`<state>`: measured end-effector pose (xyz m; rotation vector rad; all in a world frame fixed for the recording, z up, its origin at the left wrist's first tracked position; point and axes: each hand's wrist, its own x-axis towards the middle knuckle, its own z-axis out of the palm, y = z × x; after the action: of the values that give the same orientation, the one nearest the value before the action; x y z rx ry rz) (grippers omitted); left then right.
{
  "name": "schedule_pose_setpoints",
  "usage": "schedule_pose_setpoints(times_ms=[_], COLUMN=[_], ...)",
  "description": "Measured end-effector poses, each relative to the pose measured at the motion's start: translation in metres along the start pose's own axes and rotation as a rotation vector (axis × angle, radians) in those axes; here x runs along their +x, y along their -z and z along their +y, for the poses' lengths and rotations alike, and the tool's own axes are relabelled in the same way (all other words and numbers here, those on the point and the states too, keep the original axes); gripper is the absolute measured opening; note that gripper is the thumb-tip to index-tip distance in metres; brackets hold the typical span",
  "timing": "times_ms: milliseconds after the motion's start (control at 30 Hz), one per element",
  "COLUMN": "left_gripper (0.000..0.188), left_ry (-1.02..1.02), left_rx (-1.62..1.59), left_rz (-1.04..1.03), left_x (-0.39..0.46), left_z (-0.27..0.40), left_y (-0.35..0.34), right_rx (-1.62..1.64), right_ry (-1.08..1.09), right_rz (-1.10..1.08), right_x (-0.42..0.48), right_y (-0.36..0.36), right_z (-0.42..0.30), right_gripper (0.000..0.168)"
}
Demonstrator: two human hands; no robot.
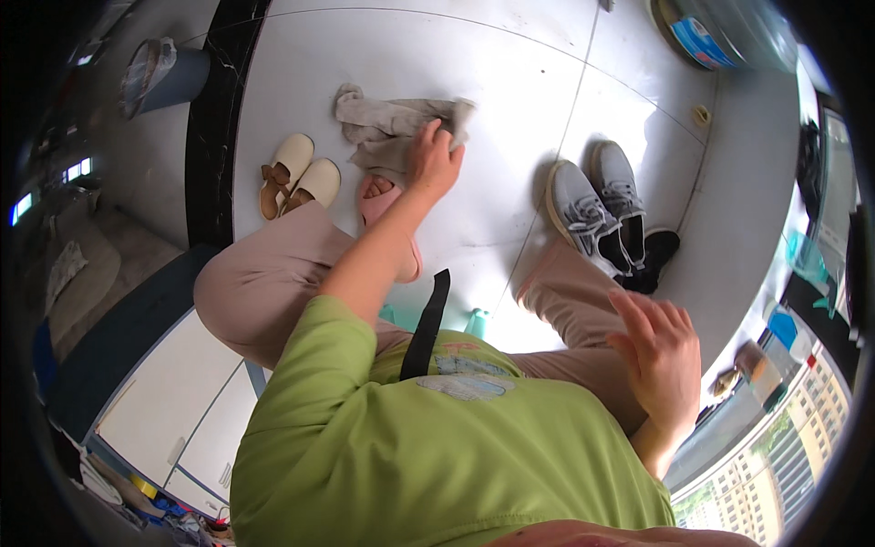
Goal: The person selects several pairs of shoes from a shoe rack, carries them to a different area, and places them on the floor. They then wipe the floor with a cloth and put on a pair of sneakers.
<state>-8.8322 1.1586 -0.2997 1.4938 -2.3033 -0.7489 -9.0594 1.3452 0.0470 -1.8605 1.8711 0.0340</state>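
Note:
A crumpled grey-beige cloth (pixel 386 119) lies on the pale tiled floor (pixel 506 130). My left hand (pixel 435 158) reaches down onto its right part, fingers on the fabric; the cloth's right end is blurred. My fingers hide part of the grip. Just below the cloth, my left foot wears a pink slipper (pixel 378 207). My right hand (pixel 660 352) is raised over my right leg (pixel 581 308), its fingers apart and holding nothing. A black strap (pixel 428 321) hangs in front of my green top (pixel 437 444).
Cream shoes (pixel 295 157) stand left of the slipper. Grey lace-up sneakers (pixel 595 198) and a black shoe (pixel 660 253) are at right, beside a ledge (pixel 745 184). A lined waste bin (pixel 174 78), a large clear bottle (pixel 745 31) and a white cabinet (pixel 171 403) stand around.

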Motion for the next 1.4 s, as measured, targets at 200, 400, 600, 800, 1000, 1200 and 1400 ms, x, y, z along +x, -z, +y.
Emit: schedule_pose_setpoints(times_ms=[200,400,600,800,1000,1200,1400], left_gripper=[0.064,0.065,0.072,0.093,0.083,0.075,0.082], left_ry=[0.425,0.602,0.963,0.922,0.071,-0.158,0.309], left_rx=[0.384,0.511,0.284,0.078,0.363,0.261,0.447], left_rz=[-0.588,-0.308,-0.060,-0.090,-0.405,-0.437,-0.197], left_x=[0.014,0.042,0.095,0.185,0.191,0.129,0.173], left_z=[-0.007,-0.088,-0.208,-0.217,-0.070,-0.018,-0.123], left_y=[-0.003,-0.015,0.043,0.055,-0.037,-0.077,-0.028], right_rx=[0.069,0.059,0.100,0.194,0.284,-0.033,-0.252], right_ry=[-0.048,-0.078,-0.170,-0.228,-0.135,0.200,-0.598], right_rz=[-0.104,-0.194,-0.252,-0.319,-0.269,-0.370,-0.470], right_x=[0.022,0.050,0.054,0.066,0.096,0.162,0.212], right_y=[0.002,-0.010,-0.033,-0.054,-0.068,-0.129,-0.209], right_z=[0.004,0.009,0.026,0.040,0.041,0.083,0.150], right_gripper=[0.044,0.045,0.044,0.043,0.047,0.073,0.108])
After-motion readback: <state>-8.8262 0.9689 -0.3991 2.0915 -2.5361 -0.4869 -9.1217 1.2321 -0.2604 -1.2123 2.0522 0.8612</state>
